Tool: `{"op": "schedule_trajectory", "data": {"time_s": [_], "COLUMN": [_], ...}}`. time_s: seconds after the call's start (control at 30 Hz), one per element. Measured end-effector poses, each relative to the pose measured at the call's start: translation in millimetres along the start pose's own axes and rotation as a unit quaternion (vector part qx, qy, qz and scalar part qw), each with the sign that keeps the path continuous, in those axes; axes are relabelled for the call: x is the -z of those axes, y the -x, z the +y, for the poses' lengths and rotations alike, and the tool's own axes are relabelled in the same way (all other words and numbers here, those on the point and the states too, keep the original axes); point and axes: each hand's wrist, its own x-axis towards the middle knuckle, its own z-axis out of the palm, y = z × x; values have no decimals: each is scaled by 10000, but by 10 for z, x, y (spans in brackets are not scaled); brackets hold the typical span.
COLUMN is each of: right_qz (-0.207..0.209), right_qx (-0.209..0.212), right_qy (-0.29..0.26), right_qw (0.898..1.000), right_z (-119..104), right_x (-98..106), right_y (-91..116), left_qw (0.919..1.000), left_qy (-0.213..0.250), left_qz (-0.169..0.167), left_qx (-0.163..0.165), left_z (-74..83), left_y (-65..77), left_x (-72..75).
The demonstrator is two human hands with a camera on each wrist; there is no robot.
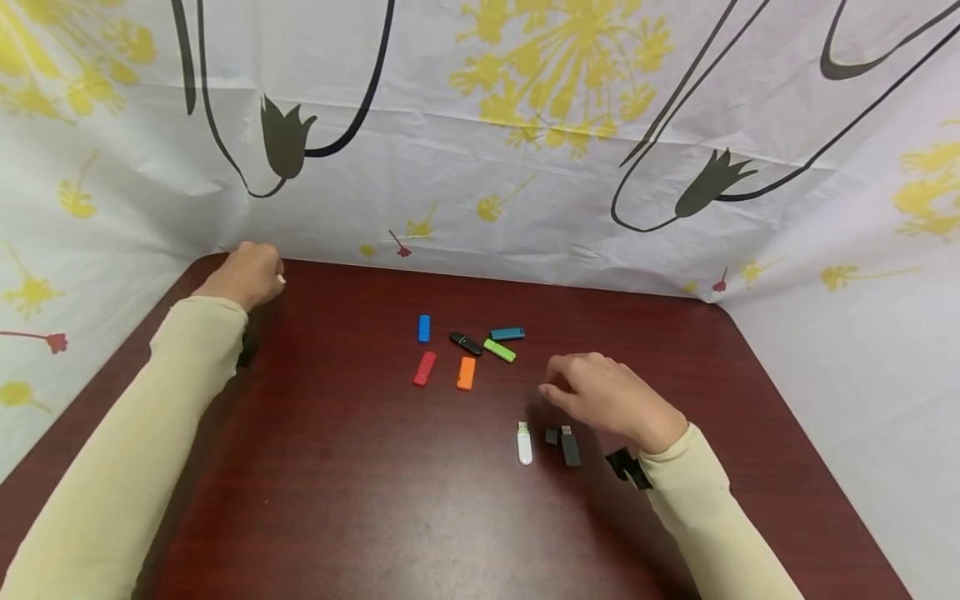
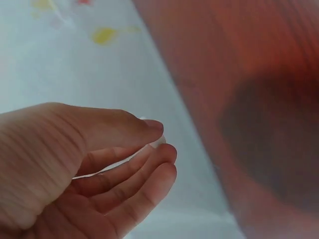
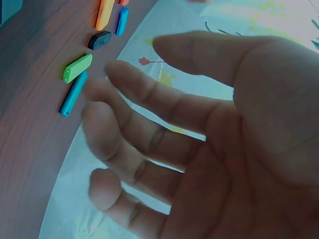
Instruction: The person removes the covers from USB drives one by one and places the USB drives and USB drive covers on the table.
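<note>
My left hand (image 1: 246, 273) is over the table's far left corner, its thumb and fingers pinching a small white piece (image 2: 158, 142), perhaps a cap; most of it is hidden. With fingers loosely bent and nothing between them, my right hand (image 1: 611, 396) hovers right of the middle. Nearest to it lie a white USB stick (image 1: 524, 446) with its plug bare, and a dark grey USB stick (image 1: 570, 447), also uncapped, with its cap (image 1: 552, 437) beside it.
Farther back lie several USB sticks: blue (image 1: 424, 328), red (image 1: 424, 368), orange (image 1: 466, 373), black (image 1: 467, 343), lime green (image 1: 499, 350) and teal (image 1: 507, 333). A patterned white sheet (image 1: 420, 183) hangs behind and beside the dark red table (image 1: 360, 500).
</note>
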Motion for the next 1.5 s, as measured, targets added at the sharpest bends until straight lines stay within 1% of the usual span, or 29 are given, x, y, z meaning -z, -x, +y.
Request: {"op": "schedule_trajectory", "data": {"time_s": [0.2,0.3,0.4,0.5,0.63,0.8,0.83,0.93,1.0,1.13,1.23,1.37,1.5], "right_qz": [710,1038,1232,1317,1352,1348,1343,1328,1330,1343,1338,1337,1328], "right_qx": [7,-70,-202,-255,-259,-295,-296,-301,-296,-290,-286,-322,-340], "right_qy": [52,101,70,22,9,3,2,11,17,17,10,11,21], "right_qw": [9975,9945,9921,9910,9905,9904,9905,9907,9907,9905,9906,9905,9906], "right_z": [31,44,54,58,67,87,89,94,94,101,104,114,125], "right_x": [-4,8,29,47,61,77,79,85,86,87,91,105,113], "right_y": [1,4,8,12,19,21,22,22,20,20,27,38,45], "left_qw": [9974,9928,9858,9800,9724,9565,9526,9444,9410,9391,9387,9369,9365], "left_qy": [-216,-211,-204,-172,-49,-1,-16,-11,-18,35,117,217,269], "left_qz": [448,739,951,957,771,678,675,672,639,373,-14,-439,-690], "left_qx": [-519,-924,-1367,-1738,-2201,-2836,-2967,-3219,-3324,-3416,-3445,-3462,-3429], "left_z": [578,865,1142,1406,1732,2066,2123,2279,2363,2483,2542,2600,2652], "left_y": [53,123,210,298,416,532,555,632,683,771,836,900,921], "left_x": [102,104,47,-58,-215,-414,-453,-587,-687,-883,-999,-1111,-1188]}}
